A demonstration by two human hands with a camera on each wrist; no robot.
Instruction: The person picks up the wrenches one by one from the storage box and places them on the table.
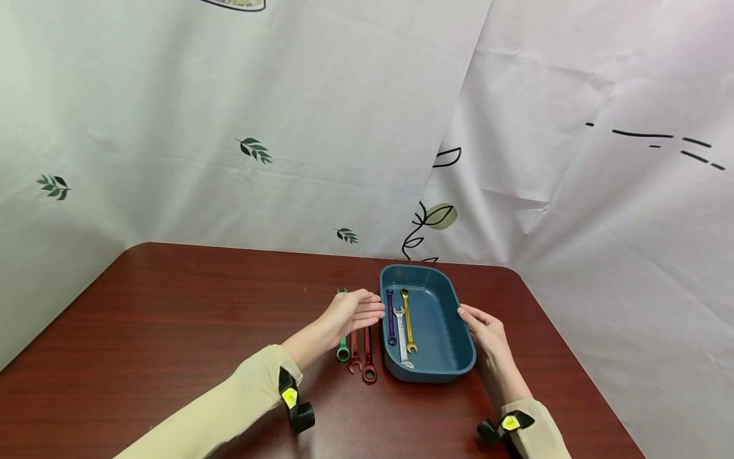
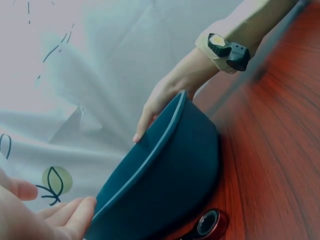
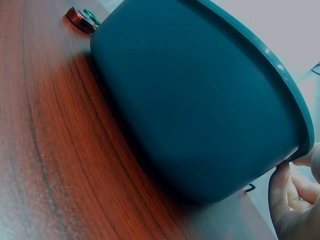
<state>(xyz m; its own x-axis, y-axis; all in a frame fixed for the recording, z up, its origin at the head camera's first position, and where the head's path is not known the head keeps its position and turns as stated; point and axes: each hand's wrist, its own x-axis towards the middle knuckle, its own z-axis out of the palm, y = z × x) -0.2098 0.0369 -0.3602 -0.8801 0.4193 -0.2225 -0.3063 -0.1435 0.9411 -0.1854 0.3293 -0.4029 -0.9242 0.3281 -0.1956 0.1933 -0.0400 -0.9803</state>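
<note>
A blue oblong bin (image 1: pixel 440 331) stands on the table. Inside it, along the left, lie a purple wrench (image 1: pixel 391 319), a silver wrench (image 1: pixel 402 341) and a yellow wrench (image 1: pixel 408 322). My left hand (image 1: pixel 355 311) has its fingers extended, their tips at the bin's left rim. On the opposite side my right hand (image 1: pixel 489 338) pinches the rim, thumb outside below the lip in the right wrist view. Beneath my left hand, a green wrench (image 1: pixel 343 353) and two red wrenches, one with an open end (image 1: pixel 355 363) and one with a ring end (image 1: pixel 369 373), are partly hidden.
The dark red wooden table (image 1: pixel 189 319) extends far to the left of the bin. White cloth (image 1: pixel 321 127) with leaf drawings hangs behind the back edge and along the right side. Each sleeve carries a black wrist camera, the left one (image 1: pixel 301 417) near the table.
</note>
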